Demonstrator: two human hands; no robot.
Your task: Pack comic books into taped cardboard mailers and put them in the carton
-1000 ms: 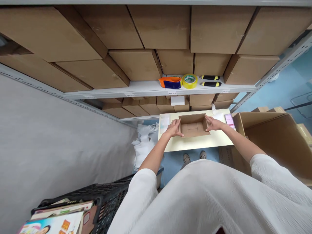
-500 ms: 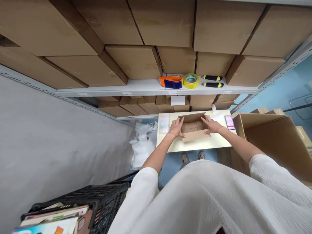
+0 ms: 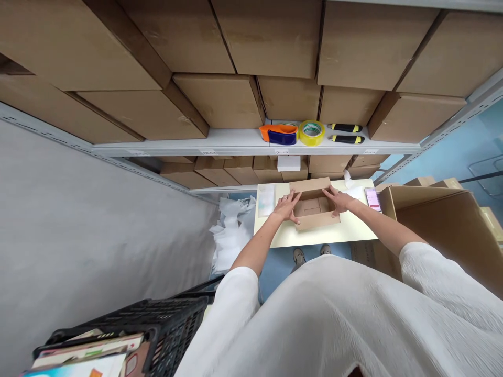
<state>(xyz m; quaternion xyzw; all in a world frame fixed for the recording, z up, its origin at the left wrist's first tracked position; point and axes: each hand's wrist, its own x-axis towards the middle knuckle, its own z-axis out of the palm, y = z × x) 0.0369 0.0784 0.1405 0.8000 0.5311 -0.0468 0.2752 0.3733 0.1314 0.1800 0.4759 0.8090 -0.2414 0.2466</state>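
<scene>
head | open carton between left hand and right hand

Small brown cardboard box, plain, oblong, open-topped. Long flaps stood folded outward, one toward the tabletop's far edge, one toward the near. Creased bottom panels showed inside. Box lay upright, slightly askew, about midway between left and right edges.
</scene>
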